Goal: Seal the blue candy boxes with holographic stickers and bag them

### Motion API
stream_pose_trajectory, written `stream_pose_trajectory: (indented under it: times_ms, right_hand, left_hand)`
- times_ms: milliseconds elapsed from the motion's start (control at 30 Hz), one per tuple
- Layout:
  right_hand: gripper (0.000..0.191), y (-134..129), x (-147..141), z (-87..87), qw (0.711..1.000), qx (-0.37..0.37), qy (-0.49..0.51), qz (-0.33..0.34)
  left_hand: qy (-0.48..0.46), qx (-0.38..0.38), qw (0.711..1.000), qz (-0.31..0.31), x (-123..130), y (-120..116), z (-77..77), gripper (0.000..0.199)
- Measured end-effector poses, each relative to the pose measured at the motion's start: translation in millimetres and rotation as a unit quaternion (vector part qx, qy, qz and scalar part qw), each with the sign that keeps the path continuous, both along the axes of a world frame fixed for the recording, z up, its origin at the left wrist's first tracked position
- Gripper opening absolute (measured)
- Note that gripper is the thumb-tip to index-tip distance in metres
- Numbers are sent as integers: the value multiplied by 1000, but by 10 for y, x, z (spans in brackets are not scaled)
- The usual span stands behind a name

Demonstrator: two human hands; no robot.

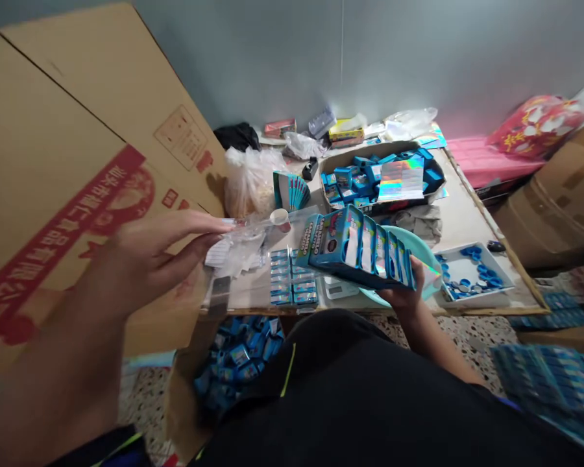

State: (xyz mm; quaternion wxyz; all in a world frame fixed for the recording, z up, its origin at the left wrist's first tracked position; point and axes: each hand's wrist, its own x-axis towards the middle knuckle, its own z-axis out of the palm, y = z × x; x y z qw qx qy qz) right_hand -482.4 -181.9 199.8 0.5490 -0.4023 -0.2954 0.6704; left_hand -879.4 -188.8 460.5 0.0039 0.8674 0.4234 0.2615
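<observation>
In the head view my right hand (411, 288) grips the right end of a tilted blue display box (355, 250) printed "CARAMELO", held above the table. Its front shows a row of compartments. My left hand (165, 250), partly blurred, has thumb and forefinger pinched on clear plastic film (272, 227), which stretches toward the box's left end. Where the film ends at the box, I cannot tell. Below it, small blue packs (293, 277) stand in two columns on the table. A fan of folded blue cards (292, 190) lies behind the film, beside a small white cup (279, 218).
A large carton (102, 130) rises on the left. At the back of the table (486, 240) stands a box of small blue packs (355, 178). To the right are a turquoise basin (421, 250) and a white tray of blue pieces (472, 269). More packs (238, 357) fill a lower box.
</observation>
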Motion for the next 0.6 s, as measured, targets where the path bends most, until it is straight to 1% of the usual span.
stream_pose_trajectory:
  times_ms: [100, 133, 200, 267, 300, 333, 400, 500, 533, 600]
  right_hand:
    - [45, 26, -88, 77, 993, -10, 114, 0]
    - [43, 36, -105, 107, 988, -15, 153, 0]
    - [42, 56, -124, 164, 976, -28, 215, 6]
    - [40, 72, -135, 212, 969, -36, 244, 17]
    - [38, 78, -142, 231, 966, -35, 253, 23]
    - [37, 82, -149, 249, 964, -31, 261, 29]
    - [37, 84, -168, 279, 962, -18, 270, 41]
    - [42, 78, -197, 324, 960, -9, 275, 62]
    - [44, 75, -204, 338, 959, -9, 275, 70]
    - [46, 69, -214, 358, 958, -12, 274, 82]
  left_hand:
    - [75, 66, 994, -43, 97, 101, 198, 21]
    - [102, 89, 989, -57, 148, 132, 245, 25]
    - [164, 145, 974, -66, 278, 179, 320, 40]
    - [218, 180, 956, -77, 423, 208, 372, 49]
    - [236, 181, 951, -89, 492, 217, 385, 50]
    - [244, 174, 949, -102, 556, 223, 389, 49]
    - [229, 146, 956, -112, 662, 232, 360, 42]
    - [186, 105, 974, -70, 776, 243, 243, 24]
    - [170, 81, 980, -61, 807, 248, 196, 24]
    - [134, 20, 989, -58, 860, 258, 105, 35]
